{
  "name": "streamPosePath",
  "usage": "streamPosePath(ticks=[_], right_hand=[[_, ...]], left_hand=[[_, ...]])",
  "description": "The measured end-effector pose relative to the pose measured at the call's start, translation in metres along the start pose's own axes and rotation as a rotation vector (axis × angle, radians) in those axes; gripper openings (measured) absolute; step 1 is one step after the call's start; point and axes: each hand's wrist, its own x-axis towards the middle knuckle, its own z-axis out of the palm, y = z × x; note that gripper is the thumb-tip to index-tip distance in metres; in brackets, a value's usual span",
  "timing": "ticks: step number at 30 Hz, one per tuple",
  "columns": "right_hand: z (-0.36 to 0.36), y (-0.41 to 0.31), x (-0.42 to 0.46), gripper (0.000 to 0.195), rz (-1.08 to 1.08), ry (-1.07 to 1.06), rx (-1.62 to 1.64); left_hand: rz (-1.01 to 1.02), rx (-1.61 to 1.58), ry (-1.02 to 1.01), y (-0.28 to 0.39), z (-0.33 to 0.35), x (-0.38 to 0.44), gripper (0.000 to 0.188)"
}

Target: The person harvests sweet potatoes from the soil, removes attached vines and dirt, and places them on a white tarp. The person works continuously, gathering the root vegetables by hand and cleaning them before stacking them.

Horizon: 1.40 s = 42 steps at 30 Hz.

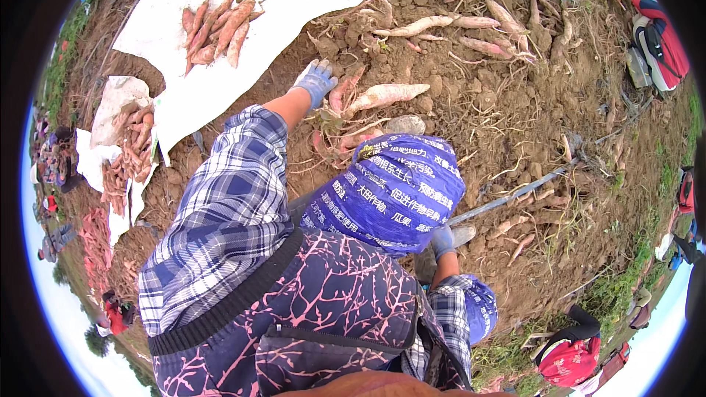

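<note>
My left hand [315,82], in a blue-grey glove, reaches over the soil with its fingers apart and nothing in it. Just right of its fingertips lie a reddish sweet potato [344,91] and a paler, thicker one [388,97]. More roots [358,140] with stems lie by my shoe [405,124]. My right hand [443,241], also gloved, is down beside my knee, which is wrapped in printed purple plastic [394,193]. The knee hides part of that hand, so its grip is unclear. Another shoe tip [463,235] shows beside it.
A white sheet [182,99] at upper left bears a pile of sweet potatoes [220,30]. Another pile [132,149] lies farther left. Dug roots [485,27] lie ahead. A grey strip [507,196] crosses the soil at right. Other people [571,358] are around the field.
</note>
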Motion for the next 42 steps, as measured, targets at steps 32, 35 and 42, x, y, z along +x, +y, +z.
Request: streamPosePath(ticks=[32, 35, 42], right_hand=[[-0.012, -0.020, 0.001, 0.048, -0.034, 0.070, -0.389], [-0.035, -0.054, -0.020, 0.054, -0.237, 0.226, -0.267], [-0.078, -0.225, -0.110, 0.079, -0.864, 0.498, -0.047]], left_hand=[[-0.088, -1.590, 0.593, 0.089, -0.058, 0.000, 0.036], [0.023, -1.760, 0.685, 0.052, -0.151, -0.033, 0.026], [0.504, -1.765, 0.638, 0.108, -0.340, -0.146, 0.036]])
